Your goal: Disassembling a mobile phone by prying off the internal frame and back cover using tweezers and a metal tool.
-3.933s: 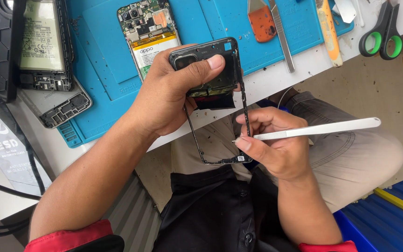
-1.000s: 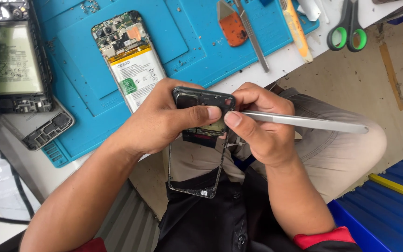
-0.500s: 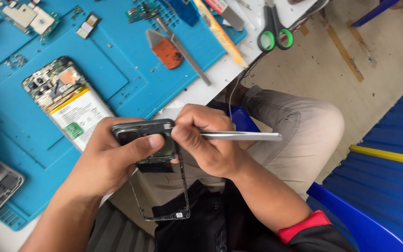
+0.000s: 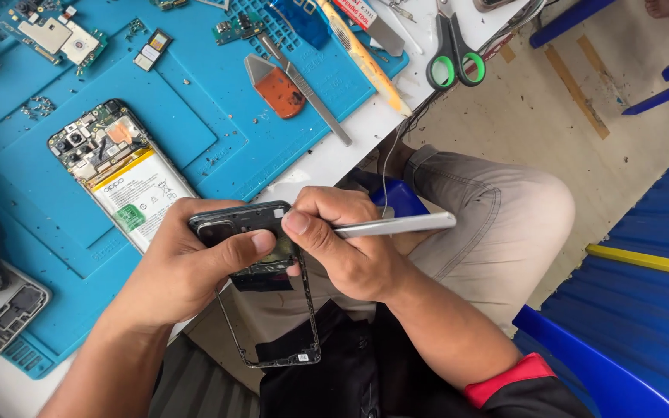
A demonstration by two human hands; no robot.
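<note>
Fingers of the left hand clamp the phone frame steady while the right hand grips a metal tool, prying its top edge.

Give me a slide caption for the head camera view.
Left hand grips a phone frame while right hand works a metal tool against it.

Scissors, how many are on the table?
1. The scissors, with green and black handles, lie at the table's right edge, above the person's knee. More could be hidden beyond the top of the picture.
</note>
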